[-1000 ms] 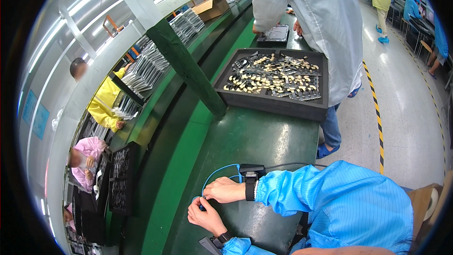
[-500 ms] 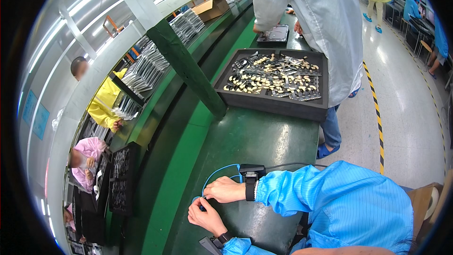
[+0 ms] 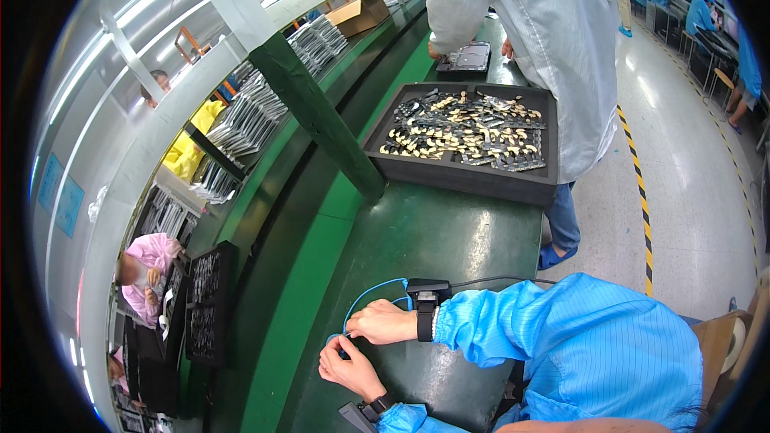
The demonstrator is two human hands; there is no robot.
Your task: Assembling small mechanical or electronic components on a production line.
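My right hand (image 3: 383, 324) is over the green bench with its fingers closed in a pinch on a thin blue cord (image 3: 353, 305). The cord loops up to a black box (image 3: 428, 286) by my right wrist, where a black strap is worn. Just below it, my left hand (image 3: 351, 374) has thumb and fingers pinched together at the same cord. A small dark blue part (image 3: 343, 351) shows between the fingertips, too hidden to name. Both fingertips nearly meet. A black band (image 3: 380, 406) circles my left wrist, and my sleeves are blue.
A black tray (image 3: 461, 179) of small dark and yellowish parts sits farther up the bench (image 3: 437, 228). Behind it, a co-worker in a grey coat (image 3: 553, 40) stands by a dark tray (image 3: 465, 58). A green post (image 3: 321, 120) rises left of the tray.
My hands hold almost the same pose. The grey-coated co-worker has shifted slightly. Across the line, the person in yellow has moved back from the bench; another in yellow has moved along the aisle.
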